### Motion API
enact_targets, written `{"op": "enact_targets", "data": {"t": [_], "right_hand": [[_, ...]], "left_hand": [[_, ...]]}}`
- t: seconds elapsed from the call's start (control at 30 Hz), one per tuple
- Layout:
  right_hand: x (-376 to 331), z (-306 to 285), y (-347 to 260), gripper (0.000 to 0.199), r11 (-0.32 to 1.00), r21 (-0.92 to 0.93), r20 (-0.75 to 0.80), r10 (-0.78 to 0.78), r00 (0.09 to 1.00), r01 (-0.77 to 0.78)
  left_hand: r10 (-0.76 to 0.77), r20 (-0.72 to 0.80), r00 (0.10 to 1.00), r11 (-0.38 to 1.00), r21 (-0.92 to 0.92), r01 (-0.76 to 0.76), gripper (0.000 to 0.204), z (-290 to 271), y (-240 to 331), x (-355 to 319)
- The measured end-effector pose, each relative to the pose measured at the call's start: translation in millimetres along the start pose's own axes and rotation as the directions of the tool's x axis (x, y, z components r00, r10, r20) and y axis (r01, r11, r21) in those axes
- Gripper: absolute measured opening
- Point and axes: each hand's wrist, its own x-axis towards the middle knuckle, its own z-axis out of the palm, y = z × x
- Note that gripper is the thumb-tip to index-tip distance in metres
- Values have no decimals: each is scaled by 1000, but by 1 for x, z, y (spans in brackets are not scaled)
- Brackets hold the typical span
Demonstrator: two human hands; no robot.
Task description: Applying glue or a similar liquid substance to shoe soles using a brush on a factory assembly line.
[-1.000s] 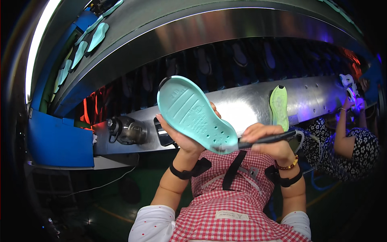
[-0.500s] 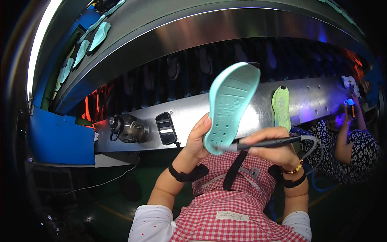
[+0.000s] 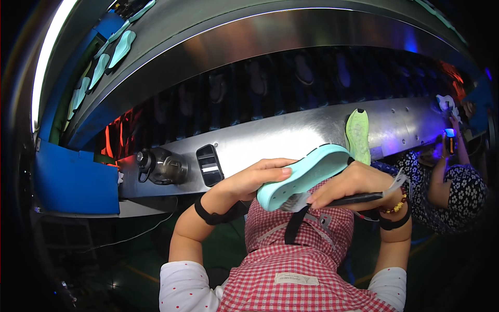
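Note:
A turquoise shoe sole is tilted in front of my chest, its hollow side partly facing me. My left hand grips its left edge, thumb on the rim and fingers around the outside. In my right hand is a brush with a black handle and a thin tube at its back end. Its pale bristles are at the sole's near end, inside or against the rim; exact contact cannot be made out. Just beyond my right hand, a lime-green sole lies on the steel ledge.
A dark bottle and a black compartment tray stand on the ledge to the left. Beyond it, a conveyor belt carries turquoise soles. A blue box is far left; a co-worker works at right.
The sole has come down toward me and tipped from nearly upright to a slant. My left hand has turned over its edge. My right hand has turned with the brush, which remains at the near end.

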Motion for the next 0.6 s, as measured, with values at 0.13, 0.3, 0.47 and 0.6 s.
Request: {"op": "enact_targets", "data": {"t": [0.13,0.3,0.47,0.6], "right_hand": [[-7,-6,-4,18,998,-63,-118,11,993,-19],[-16,7,13,21,999,36,-153,26,988,-21],[-14,14,11,19,996,-50,-425,42,904,-70],[-20,22,12,21,989,-76,-233,107,967,-128]], "left_hand": [[-34,-79,996,996,-90,27,54,-8,-3,-5],[97,-134,986,995,30,-94,59,-21,-3,-13],[124,-114,986,975,-170,-142,56,-25,5,-27],[182,-141,973,976,145,-162,53,-17,14,-31]]}}
